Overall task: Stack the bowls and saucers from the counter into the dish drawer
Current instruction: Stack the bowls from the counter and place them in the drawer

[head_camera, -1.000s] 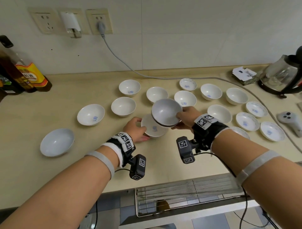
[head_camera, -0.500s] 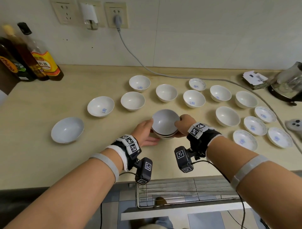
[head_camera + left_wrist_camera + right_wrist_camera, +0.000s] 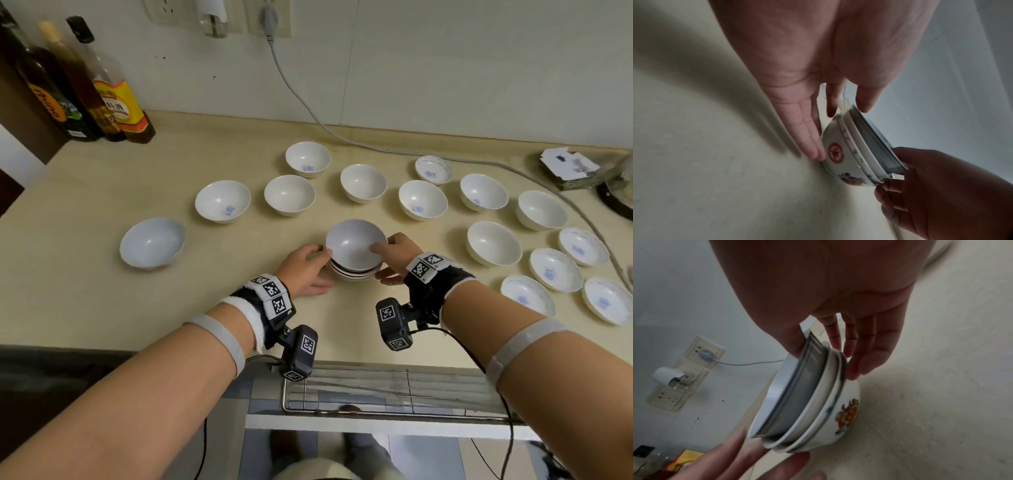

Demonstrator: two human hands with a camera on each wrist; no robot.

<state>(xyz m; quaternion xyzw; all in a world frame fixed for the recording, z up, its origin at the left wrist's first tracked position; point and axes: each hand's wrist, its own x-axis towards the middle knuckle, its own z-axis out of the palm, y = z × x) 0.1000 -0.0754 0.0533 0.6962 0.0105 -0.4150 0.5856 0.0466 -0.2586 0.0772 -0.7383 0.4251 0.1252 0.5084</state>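
Top bowl now seated: stack of 3 bowls (image 3: 354, 255) rests near counter (image 3: 102, 308) front edge. Your left hand (image 3: 303, 269) and right hand (image 3: 394, 255) cup its sides. Next: lift toward drawer.

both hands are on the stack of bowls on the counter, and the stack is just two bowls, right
Not quite: the stack holds three bowls, not two. The right wrist view shows three nested rims, and the head view agrees. The rest stands: the left hand and right hand are both on it, and it sits on the counter.
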